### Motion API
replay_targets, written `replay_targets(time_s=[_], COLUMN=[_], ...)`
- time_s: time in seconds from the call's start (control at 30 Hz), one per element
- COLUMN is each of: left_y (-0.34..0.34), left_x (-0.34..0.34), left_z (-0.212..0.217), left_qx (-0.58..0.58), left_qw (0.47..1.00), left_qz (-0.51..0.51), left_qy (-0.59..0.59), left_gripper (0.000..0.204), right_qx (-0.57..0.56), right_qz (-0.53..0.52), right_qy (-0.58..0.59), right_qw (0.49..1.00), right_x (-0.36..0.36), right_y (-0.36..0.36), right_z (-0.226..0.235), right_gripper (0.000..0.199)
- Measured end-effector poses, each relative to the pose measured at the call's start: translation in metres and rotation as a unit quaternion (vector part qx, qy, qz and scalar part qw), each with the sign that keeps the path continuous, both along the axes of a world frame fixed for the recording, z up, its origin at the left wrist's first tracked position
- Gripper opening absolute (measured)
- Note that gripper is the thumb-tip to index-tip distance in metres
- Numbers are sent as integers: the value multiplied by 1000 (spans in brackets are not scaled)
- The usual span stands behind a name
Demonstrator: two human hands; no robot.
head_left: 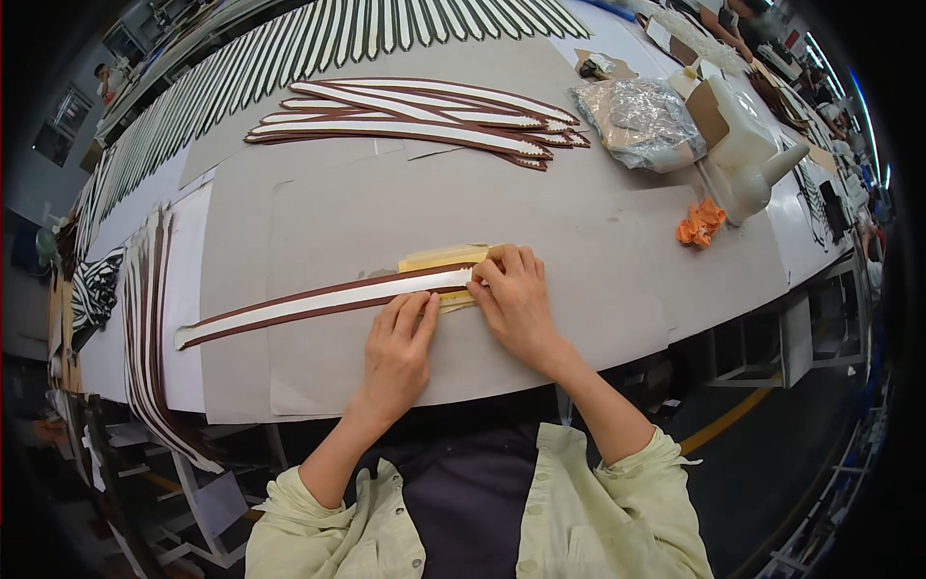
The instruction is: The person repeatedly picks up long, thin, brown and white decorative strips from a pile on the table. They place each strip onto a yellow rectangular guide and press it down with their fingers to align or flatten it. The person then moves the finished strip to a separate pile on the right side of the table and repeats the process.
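Observation:
A long brown strip with a white middle band (pixel 318 296) lies slantwise on the table, its right end over a piece of yellow tape or card (pixel 444 259). My right hand (pixel 521 304) pinches the strip's right end between thumb and fingers. Against the strip's near edge, a little left of that end, my left hand (pixel 397 352) is closed, fingertips and thumb pressed together on the edge. The strip's far left end lies free on the table. My right fingers partly hide the end they grip.
A pile of similar brown-and-white strips (pixel 415 116) lies farther back, and more hang over the left edge (pixel 154 328). Dark-edged strips (pixel 318 43) line the back. At right are a plastic-wrapped bundle (pixel 641 121), a whitish bottle with a spout (pixel 748 159) and an orange crumpled piece (pixel 700 224).

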State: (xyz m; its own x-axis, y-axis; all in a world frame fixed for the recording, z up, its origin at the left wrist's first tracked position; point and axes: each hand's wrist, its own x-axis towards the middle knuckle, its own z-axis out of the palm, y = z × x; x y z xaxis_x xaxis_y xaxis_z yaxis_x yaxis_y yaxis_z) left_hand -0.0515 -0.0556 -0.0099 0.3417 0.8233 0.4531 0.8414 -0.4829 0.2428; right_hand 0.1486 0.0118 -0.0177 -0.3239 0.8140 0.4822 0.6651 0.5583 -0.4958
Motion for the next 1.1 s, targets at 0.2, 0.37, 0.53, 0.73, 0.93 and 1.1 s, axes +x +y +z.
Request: replay_targets(time_s=[0.2,0.37,0.53,0.73,0.93,1.1], left_y=[11,16,18,20,20,20], left_x=[12,19,25,29,30,32], left_z=[7,1,7,-2,2,3], left_qx=[-23,-16,-39,34,37,-24], left_qw=[999,1000,999,999,998,998], left_qz=[-29,-26,-13,-23,-39,-30], left_qy=[4,-5,27,13,43,40], left_gripper=[54,59,57,54,55,60], right_qx=[-3,-13,-33,-44,-64,-66], right_qz=[-3,-8,-8,15,30,45], right_qy=[30,34,53,69,73,70], right_qw=[1000,999,998,997,995,994], right_x=[-1,-1,3,10,14,15], right_y=[2,3,6,13,23,30], right_z=[-2,-5,-8,-11,-11,-11], right_gripper=[7,9,11,12,14,15])
